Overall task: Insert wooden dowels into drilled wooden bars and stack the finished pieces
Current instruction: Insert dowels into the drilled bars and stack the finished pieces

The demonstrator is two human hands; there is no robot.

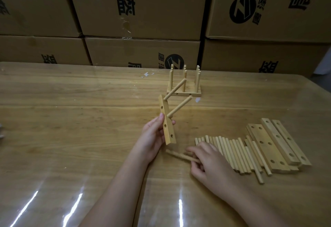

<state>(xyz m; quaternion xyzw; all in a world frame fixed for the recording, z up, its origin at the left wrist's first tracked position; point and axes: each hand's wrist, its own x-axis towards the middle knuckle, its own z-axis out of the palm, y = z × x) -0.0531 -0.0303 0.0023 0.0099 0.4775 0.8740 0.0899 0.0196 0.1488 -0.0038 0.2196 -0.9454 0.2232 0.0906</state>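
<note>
Left of the dowel pile (238, 153), left hand (152, 137) grips a tilted drilled bar (168, 131) with two dowels (179, 108) in, right hand (211, 164) pinches a loose dowel (176, 154)

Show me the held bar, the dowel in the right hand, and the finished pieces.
held bar (168, 130): head view, face between lower holes.
dowel (176, 155): head view, free left part.
finished pieces (183, 94): head view, base bar's front edge.
</note>
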